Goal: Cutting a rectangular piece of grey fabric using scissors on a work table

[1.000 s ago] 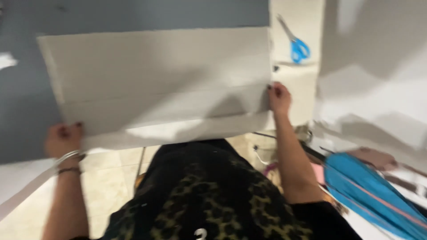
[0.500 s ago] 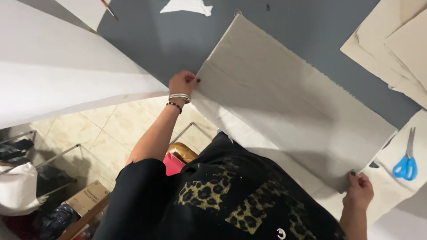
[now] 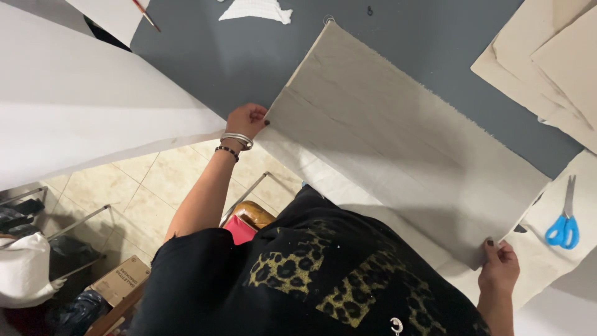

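Head view: left hand (image 3: 246, 120) pinches one near corner of the cloth sheet (image 3: 398, 143); right hand (image 3: 499, 266) grips the other; its long axis runs hand to hand across the grey table (image 3: 249, 56); blue scissors (image 3: 563, 227) lie just beyond the right hand.

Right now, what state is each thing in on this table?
Beige fabric sheet: spread flat, held at two near corners.
Left hand: pinching one corner.
Right hand: pinching the other corner.
Blue scissors: closed, lying flat.
Stacked beige pieces: lying flat, overlapping.
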